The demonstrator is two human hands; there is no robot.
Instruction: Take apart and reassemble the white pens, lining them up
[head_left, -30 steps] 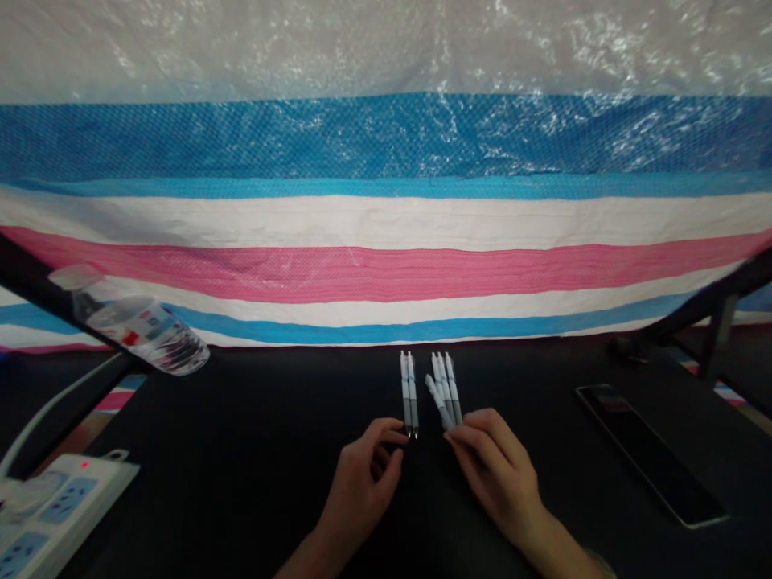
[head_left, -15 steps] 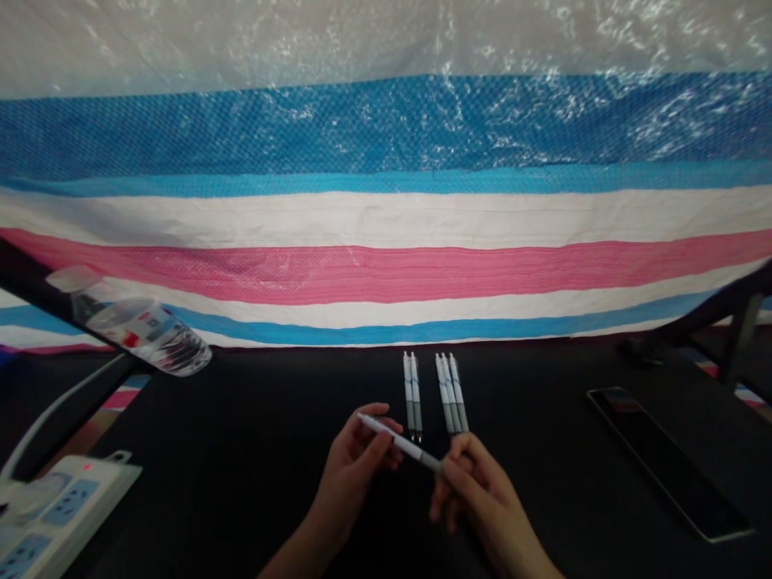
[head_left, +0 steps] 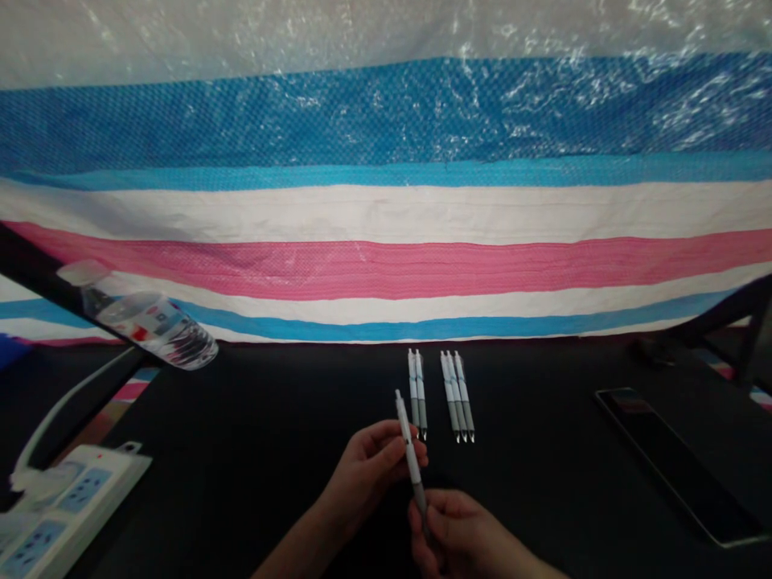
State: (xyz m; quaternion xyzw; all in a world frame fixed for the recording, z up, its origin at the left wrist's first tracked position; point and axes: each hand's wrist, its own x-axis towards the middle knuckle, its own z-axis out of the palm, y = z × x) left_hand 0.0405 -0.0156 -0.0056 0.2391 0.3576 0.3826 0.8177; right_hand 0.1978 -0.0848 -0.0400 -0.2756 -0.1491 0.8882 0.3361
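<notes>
A white pen with a grey grip is held between my two hands, its push-button end pointing up and away. My right hand pinches the grey grip near the tip, which the fingers hide. Around the pen's white middle, my left hand is closed with thumb and fingertips. Just beyond, a pair of matching pens lies side by side, their lower ends partly behind my left fingers. To their right lies a group of three more such pens, tips toward me.
The pens lie on a black table. On the right is a dark phone. A white power strip with a plugged-in cable is at the left front. A clear water bottle leans at the back left, before a striped plastic sheet.
The held pen has swung from slanting leftward to nearly upright in view. My right hand has moved down and toward me, away from the three pens, uncovering their tips. The view has shifted slightly.
</notes>
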